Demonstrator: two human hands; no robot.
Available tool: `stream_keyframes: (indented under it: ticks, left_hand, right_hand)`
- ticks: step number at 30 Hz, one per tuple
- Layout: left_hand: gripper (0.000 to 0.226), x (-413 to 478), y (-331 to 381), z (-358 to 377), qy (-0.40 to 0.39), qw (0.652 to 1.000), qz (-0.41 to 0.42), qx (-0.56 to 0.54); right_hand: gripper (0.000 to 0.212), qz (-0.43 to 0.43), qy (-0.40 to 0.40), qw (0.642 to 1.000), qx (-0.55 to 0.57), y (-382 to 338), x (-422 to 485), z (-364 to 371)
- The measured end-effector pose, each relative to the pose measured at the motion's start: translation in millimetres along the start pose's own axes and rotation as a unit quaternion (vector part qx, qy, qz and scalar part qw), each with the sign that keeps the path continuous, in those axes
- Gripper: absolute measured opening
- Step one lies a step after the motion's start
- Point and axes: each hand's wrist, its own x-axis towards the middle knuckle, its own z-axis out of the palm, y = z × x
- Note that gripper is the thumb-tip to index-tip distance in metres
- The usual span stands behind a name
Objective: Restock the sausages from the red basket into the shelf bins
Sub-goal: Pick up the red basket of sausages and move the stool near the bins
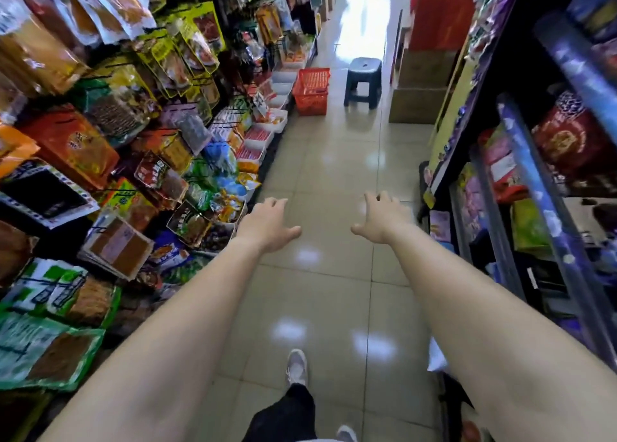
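Dozens of snack packets (100, 124) are hanging on pegs along the left wall. Below their far end, a row of white shelf bins (258, 141) is running low beside the floor. The nearer bins are holding flat red packs (253, 152) and one farther along is holding orange ones (what is inside the wrappers I cannot tell from here).

The person's left hand (267, 223) is reaching out over the tiles, fingers spread and loosely bent, gripping nothing. Well ahead, the red basket (312, 91) is sitting on the floor right against the end of the bins. Something pale red is lying in its bottom, presumably the sausages (315, 91), though they are too distant to make out.

I am guessing they will be handling as light, slick, film-wrapped sticks, firm enough not to flop but apt to slide from a loose grasp. Taking a bundle round its middle is looking wisest.

A dark plastic stool (363, 82) is standing just right of the basket. The right hand (384, 218) is hovering with fingers wide and curled at the tips, empty too. Cardboard boxes (420, 87) are sitting stacked beyond it, and dark shelves (534, 174) of bags are lining the right side.
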Motion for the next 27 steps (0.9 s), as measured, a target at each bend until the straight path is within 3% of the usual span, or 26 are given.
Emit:
stream_keyframes:
  ticks: [8,16,27]
  left_hand:
    - [0.082,134,-28,-13,-0.007,1.0,0.02,-0.016]
    - [0.08,306,-35,-72,-0.016,0.999,0.046,-0.016]
    - [0.081,555,4,-114,-0.036,0.998,0.058,-0.002]
  right_hand:
    - [0.08,0.005,-0.009,0.999,-0.033,-20,122,-30]
    - [0.081,0.015,0.005,0.999,-0.033,-48,270,-102]
    - [0.072,0.039,0.004,0.999,-0.022,13,501,-157]
